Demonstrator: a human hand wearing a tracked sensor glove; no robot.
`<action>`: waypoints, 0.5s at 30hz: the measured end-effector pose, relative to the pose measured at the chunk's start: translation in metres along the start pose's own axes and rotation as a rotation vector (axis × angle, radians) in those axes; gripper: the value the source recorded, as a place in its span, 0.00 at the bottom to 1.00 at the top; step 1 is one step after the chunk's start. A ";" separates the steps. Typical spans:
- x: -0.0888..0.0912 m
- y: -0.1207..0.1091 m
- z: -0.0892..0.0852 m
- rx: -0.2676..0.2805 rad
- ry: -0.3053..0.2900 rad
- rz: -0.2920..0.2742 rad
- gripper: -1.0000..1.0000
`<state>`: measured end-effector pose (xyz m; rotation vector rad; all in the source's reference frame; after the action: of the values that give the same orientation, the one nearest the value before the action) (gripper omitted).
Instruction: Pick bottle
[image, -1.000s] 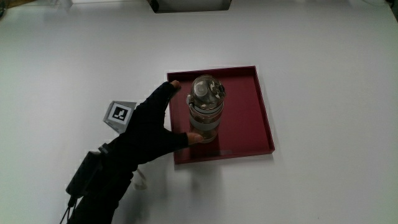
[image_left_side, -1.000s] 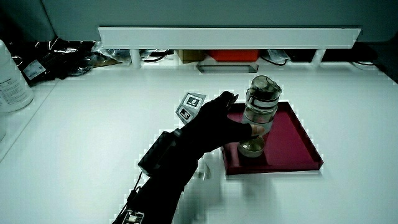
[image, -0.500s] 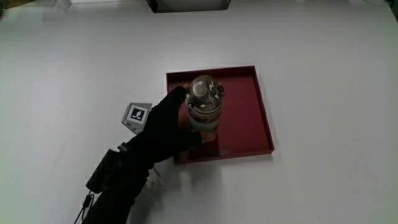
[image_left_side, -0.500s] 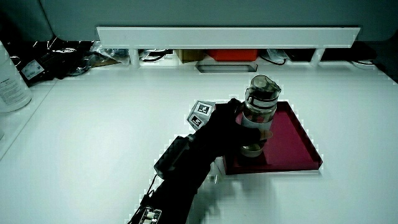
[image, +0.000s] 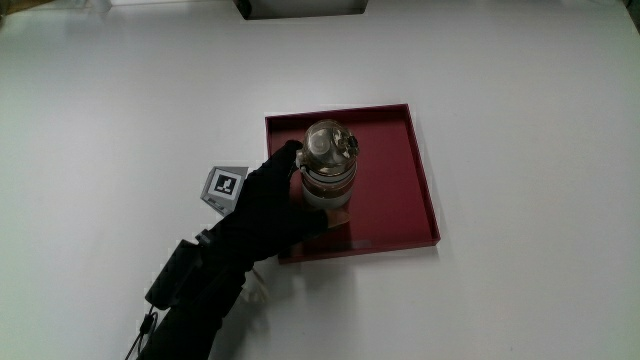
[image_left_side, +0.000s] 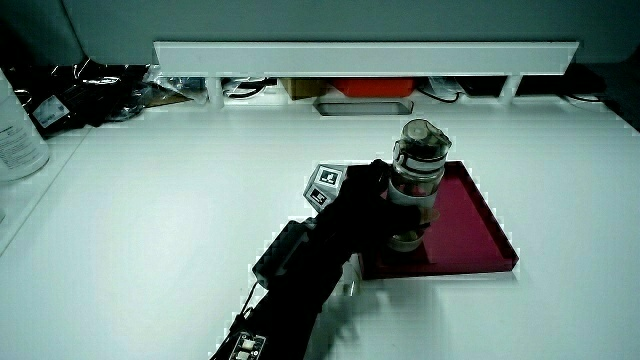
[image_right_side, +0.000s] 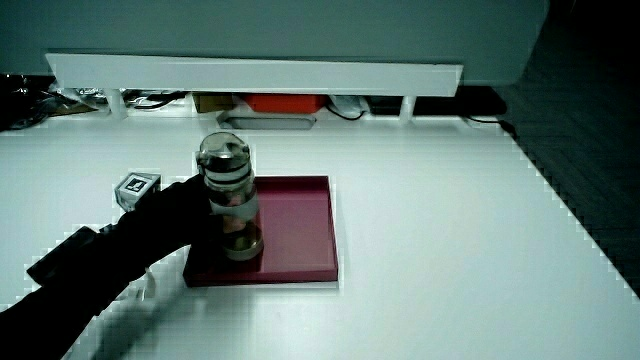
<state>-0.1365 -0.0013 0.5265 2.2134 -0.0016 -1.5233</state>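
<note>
- Nearest the person, the black-sleeved forearm (image: 195, 300) comes in over the white table (image: 520, 100), angled toward the tray.
- Farther along, there's the hand (image: 270, 205), right up against the bottle at the tray's edge; both side views catch it too (image_left_side: 365, 205) (image_right_side: 170, 215).
- The patterned cube (image: 226, 187) rides on the back of the hand, on the part turned away from the bottle, and it is clear in both side views (image_left_side: 325, 186) (image_right_side: 138, 188).
- The grip: the fingers are curled round the bottle's body, with the thumb on the part nearer the person and the fingertips wrapping the part farther off. That is a closed hold on the bottle.
- The bottle (image: 328, 170) itself is clear with a grey cap, and it stands upright in the dark red tray (image: 425, 190), in the half of the tray beside the hand.
- In both side views the bottle (image_left_side: 417, 180) (image_right_side: 230, 200) looks to have its base down on the tray floor (image_left_side: 470, 220) (image_right_side: 295, 230).
- The rest of the tray holds nothing else; it lies flat on the table.
- Farthest from the person, the low white partition (image_left_side: 360, 55) (image_right_side: 250, 72) runs along the table's edge.
</note>
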 end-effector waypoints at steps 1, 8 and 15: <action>-0.001 0.000 0.000 0.008 0.004 -0.015 0.50; -0.003 -0.001 -0.001 0.051 0.004 -0.031 0.62; -0.001 -0.001 -0.004 0.047 0.022 -0.046 0.77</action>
<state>-0.1341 0.0016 0.5282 2.2819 0.0207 -1.5389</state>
